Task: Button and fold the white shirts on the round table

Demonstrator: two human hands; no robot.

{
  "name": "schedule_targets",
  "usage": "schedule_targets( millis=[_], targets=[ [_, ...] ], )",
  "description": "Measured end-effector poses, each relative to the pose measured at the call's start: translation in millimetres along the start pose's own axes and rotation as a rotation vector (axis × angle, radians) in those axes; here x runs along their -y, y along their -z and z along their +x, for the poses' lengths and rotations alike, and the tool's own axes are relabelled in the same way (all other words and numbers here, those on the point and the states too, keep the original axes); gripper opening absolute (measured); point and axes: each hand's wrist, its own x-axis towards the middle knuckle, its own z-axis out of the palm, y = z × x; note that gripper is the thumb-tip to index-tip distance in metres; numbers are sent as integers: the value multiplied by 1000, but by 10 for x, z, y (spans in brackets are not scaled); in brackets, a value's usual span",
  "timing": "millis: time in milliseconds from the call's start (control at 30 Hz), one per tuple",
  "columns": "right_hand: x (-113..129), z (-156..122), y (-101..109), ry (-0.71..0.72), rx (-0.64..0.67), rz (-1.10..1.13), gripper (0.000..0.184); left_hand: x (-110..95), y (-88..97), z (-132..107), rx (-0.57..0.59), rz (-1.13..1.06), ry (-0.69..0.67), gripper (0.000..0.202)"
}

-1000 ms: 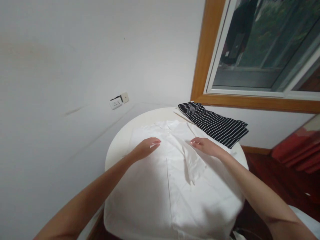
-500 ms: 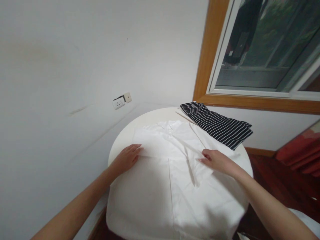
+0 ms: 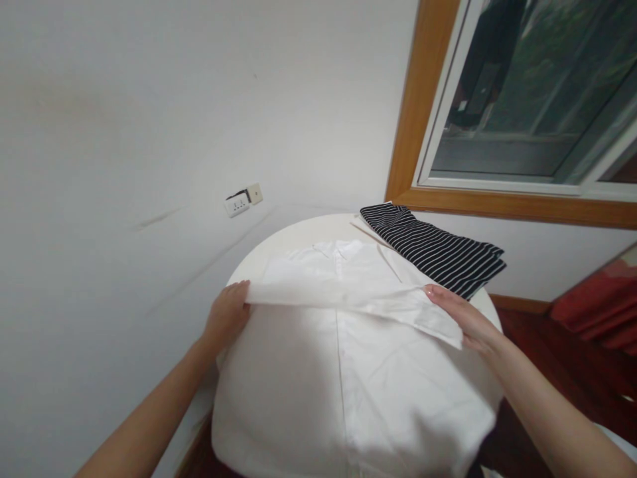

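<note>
On the round white surface (image 3: 308, 229) lies a white garment (image 3: 293, 385), covering most of its middle and near part. The garment's front seam runs along its long axis, from the near edge of the surface toward the far edge; which end is the collar I cannot tell.

Across the middle of the surface, a strip of the same white cloth (image 3: 328, 293) stretches left to right, crossing that seam. Its right end widens and droops toward the near side of the surface.

The left hand (image 3: 229, 317), at the left rim of the surface, grasps the strip's left end in curled fingers. The right hand (image 3: 458, 313), toward the right rim, pinches the other end between thumb and fingers.

A folded black-and-white striped garment (image 3: 430, 252) lies at the far right of the surface, its long axis slanting toward the near right. Past the surface's far left is a wall socket (image 3: 237, 204); beyond its far right, a wood-framed window (image 3: 497, 198).
</note>
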Motion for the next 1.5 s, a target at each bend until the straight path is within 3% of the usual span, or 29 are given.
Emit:
schedule_targets(
  millis=[100, 267, 500, 633, 733, 833, 900, 967, 1067, 1133, 1267, 1500],
  targets=[
    [-157, -49, 64, -10, 44, -214, 37, 59, 6, -68, 33, 26, -26, 43],
    [-450, -136, 168, 74, 32, -703, 36, -28, 111, -54, 33, 17, -81, 42],
    [-606, -214, 162, 35, -26, -711, 46, -50, 52, -69, 49, 3, -100, 44],
    [-654, -232, 162, 139, -78, -812, 42, -10, 39, -85, 53, -20, -88, 52],
    [-662, -213, 111, 310, -172, -983, 41, -222, 163, 7, -21, -113, -151, 59],
    [-613, -170, -59, 521, -234, -1136, 40, -622, 275, 197, -70, -201, -252, 50],
    [-561, -152, -231, 629, -183, -1184, 38, -843, 259, 331, -38, -211, -296, 43],
    [-527, -159, -405, 685, -43, -1212, 38, -927, 163, 428, 25, -181, -302, 42],
    [-564, -209, -563, 665, 154, -1270, 44, -798, -46, 476, 124, -112, -260, 47],
    [-643, -248, -574, 625, 202, -1302, 49, -639, -162, 463, 194, -100, -241, 52],
    [-791, -296, -481, 618, 213, -1323, 54, -437, -280, 439, 251, -115, -221, 57],
    [-794, -316, -442, 624, 207, -1354, 54, -347, -324, 549, 225, -63, -146, 58]
  ],
)
